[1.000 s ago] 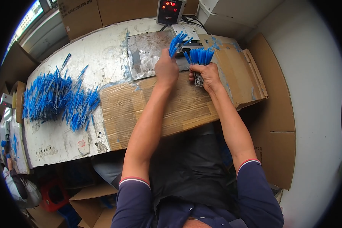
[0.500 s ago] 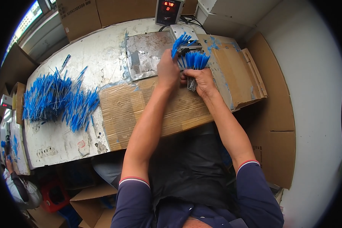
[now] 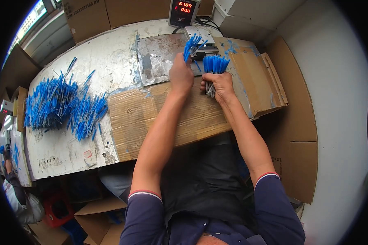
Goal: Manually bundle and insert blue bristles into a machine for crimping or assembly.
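Observation:
My left hand (image 3: 181, 75) is closed round a loose, fanned-out bunch of thin blue-bristled wire brushes (image 3: 191, 45), beside a small metal device (image 3: 199, 36). To its right, my right hand (image 3: 220, 85) grips a thick upright bundle of the same brushes (image 3: 215, 63). Blue tips stick out above that fist, and bare wire ends hang below it. A gap separates the two hands. One or two blue brush tips (image 3: 197, 66) show between them; what supports these is hidden. A large pile of such brushes (image 3: 53, 102) lies on the left of the table.
A flattened cardboard sheet (image 3: 151, 118) covers the table's front edge under my forearms. Behind it lies a worn metal plate (image 3: 159, 55). A digital display box (image 3: 183, 13) with red digits stands at the back. Cardboard (image 3: 255, 77) lies at right. Another person's arm (image 3: 9, 165) shows far left.
My right hand has shifted slightly right with its bundle, widening the gap to my left hand. The left hand stays nearly in place. The red digits on the display differ.

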The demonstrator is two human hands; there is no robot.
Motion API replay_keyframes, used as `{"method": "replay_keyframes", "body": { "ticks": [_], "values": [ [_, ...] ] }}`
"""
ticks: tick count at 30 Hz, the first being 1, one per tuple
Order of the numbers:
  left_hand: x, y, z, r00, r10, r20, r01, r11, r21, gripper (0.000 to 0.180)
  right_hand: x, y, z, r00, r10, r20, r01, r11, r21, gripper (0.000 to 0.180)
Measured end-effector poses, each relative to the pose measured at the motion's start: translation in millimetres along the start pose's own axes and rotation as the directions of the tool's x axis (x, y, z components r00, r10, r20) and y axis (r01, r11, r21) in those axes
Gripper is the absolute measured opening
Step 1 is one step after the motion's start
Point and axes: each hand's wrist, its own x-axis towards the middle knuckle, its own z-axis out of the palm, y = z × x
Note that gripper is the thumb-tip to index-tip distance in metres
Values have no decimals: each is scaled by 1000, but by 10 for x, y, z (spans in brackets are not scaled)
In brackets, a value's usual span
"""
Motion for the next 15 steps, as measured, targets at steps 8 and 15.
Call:
{"method": "replay_keyframes", "body": {
  "ticks": [8,15],
  "values": [
    [46,16,-40,984,-102,-147,101,995,-16,11,349,-61,-35,980,-6,-199,-2,999,-40,8],
    [42,-13,-13,983,-140,-121,140,990,-10,13,402,-57,31,970,5,-243,-26,996,-82,12]
  ]
}}
